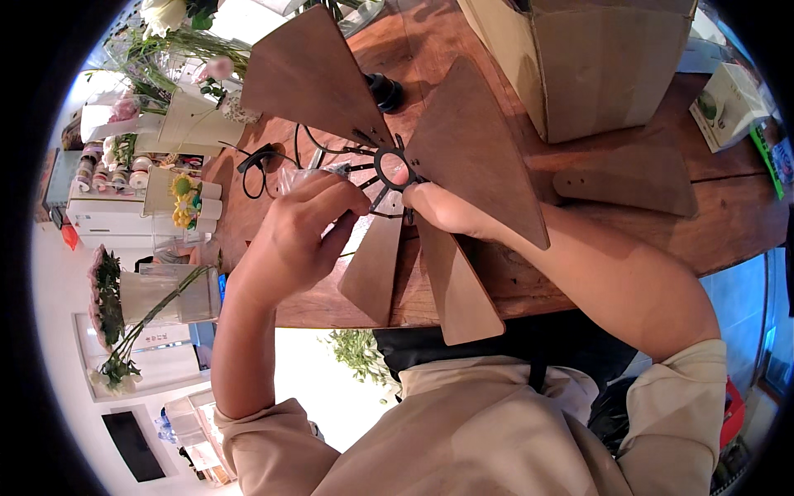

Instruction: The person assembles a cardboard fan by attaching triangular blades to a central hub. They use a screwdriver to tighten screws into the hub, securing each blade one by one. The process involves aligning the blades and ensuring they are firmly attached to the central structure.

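Both hands meet at a black spoked ring [379, 167], fringed with broad brown blades [471, 149], over a wooden counter [423, 41]. The left hand [313, 219] bends thumb and fingers toward one another beside the spokes; whether they close on anything cannot be told. The right hand [436, 205] reaches behind the ring, its grip hidden. Should that hidden hold slip, the weight of the wide blades could swing the ring askew, and a lower blade [459, 289], jutting past the counter's edge below the right hand, could catch the tan shirt [463, 417]. A plastic bag [294, 179] bunched just beyond the left hand might snag the spokes. Past the right forearm [587, 256], a loose blade [633, 178] risks being knocked by a wide sweep.
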`<state>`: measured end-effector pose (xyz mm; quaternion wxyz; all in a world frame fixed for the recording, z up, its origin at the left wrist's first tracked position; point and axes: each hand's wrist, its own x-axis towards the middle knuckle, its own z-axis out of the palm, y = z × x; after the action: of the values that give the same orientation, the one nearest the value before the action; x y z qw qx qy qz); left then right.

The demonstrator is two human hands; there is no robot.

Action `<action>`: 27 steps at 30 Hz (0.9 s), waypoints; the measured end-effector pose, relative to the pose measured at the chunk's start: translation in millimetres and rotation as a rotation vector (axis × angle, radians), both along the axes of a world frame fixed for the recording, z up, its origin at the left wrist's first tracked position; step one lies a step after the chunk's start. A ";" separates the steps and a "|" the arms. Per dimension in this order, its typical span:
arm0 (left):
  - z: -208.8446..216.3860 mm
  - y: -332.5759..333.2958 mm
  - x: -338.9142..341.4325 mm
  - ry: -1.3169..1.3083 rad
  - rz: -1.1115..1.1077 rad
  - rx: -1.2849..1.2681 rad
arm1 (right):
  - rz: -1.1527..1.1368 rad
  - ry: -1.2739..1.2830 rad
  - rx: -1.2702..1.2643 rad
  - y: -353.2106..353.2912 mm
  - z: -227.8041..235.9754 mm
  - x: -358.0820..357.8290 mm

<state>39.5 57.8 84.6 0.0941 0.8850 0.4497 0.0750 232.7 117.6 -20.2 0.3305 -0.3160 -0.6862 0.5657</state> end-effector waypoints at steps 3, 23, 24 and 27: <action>-4.2 -3.0 7.2 -0.073 0.065 0.004 | 0.001 0.006 0.005 -0.1 -1.4 -3.7; 10.0 -22.2 -23.8 -0.439 0.483 -0.144 | -0.033 -0.149 0.123 4.2 -18.6 -3.7; 6.0 -22.8 -33.3 -0.514 0.517 -0.127 | -0.047 -0.019 0.069 6.7 -40.5 -10.4; -20.0 -34.4 -85.5 -0.597 0.579 -0.108 | 0.006 0.026 -0.108 5.4 -38.1 -20.4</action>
<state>-46.0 23.4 64.6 0.2415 0.6551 0.6363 0.3280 212.3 123.0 -58.3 0.3202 -0.3241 -0.6510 0.6071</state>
